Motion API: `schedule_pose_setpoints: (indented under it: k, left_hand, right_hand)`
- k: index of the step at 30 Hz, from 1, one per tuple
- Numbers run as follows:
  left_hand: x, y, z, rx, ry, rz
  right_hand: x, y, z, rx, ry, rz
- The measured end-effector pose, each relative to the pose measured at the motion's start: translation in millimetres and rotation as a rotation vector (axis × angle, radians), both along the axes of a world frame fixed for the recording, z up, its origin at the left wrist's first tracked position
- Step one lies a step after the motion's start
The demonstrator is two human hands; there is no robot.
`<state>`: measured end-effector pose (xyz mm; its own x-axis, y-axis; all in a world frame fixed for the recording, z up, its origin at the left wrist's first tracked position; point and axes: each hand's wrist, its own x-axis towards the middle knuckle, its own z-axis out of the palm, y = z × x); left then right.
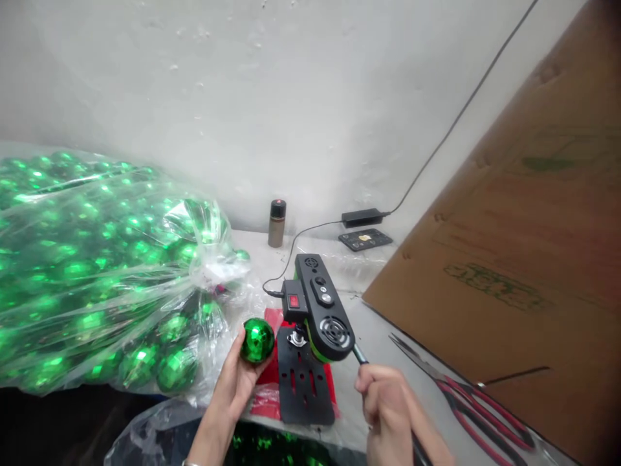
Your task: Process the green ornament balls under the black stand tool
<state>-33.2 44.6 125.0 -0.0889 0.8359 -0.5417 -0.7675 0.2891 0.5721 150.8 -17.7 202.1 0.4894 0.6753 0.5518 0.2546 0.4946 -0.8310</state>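
Pale, blistered wall (242,116) backs the whitish bench (373,330), and brown cardboard (524,259) slants along its right edge. Close to the bench's near edge, the left hand (241,378) is loosely curled, cupping a green ball (258,340) from below and the left, its top bare. It's round, so I can't give it a long axis; its skin is mirror-bright and faceted, emerald with white glints and darker patches. Toward the near right corner, the right hand (388,401) makes a fist round a rod (359,353), metal at the front and black behind. That rod runs aslant, front end pointing far left, to the near end of a black twin-grilled device (324,307); whether they touch I can't tell. The device stretches from far left to near right above a slotted black plate (305,395). More green balls crowd a clear bag (97,233) over the bench's left side, and scissors (466,401) lie by the right edge, tips toward far left.
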Motion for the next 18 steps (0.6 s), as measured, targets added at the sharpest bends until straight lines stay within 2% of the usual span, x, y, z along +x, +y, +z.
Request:
schedule_pose_setpoints:
  k: [2, 5, 8, 11, 13, 18]
  left_hand:
    - [7, -4, 0.9, -0.009, -0.069, 0.004]
    - [12, -8, -3.1, -0.008, -0.082, -0.061]
    - [10, -13, -16.8, -0.002, -0.034, -0.131]
    - [5, -19, -32.8, 0.035, 0.002, -0.170]
    - [2, -23, -38.1, 0.049, -0.021, -0.165]
    - [2, -28, -29.8, -0.045, -0.154, -0.160]
  right_hand:
    - [1, 2, 3.8, -0.001, 0.004, 0.018]
    - [1, 4, 5.5, 0.020, -0.002, 0.007]
    - [2, 5, 4.7, 0.114, -0.092, 0.028]
    - [5, 4, 6.4, 0.108, -0.155, 0.036]
    - [6, 4, 8.8, 0.112, -0.170, 0.031]
    - [6, 5, 11.0, 0.136, -0.182, 0.031]
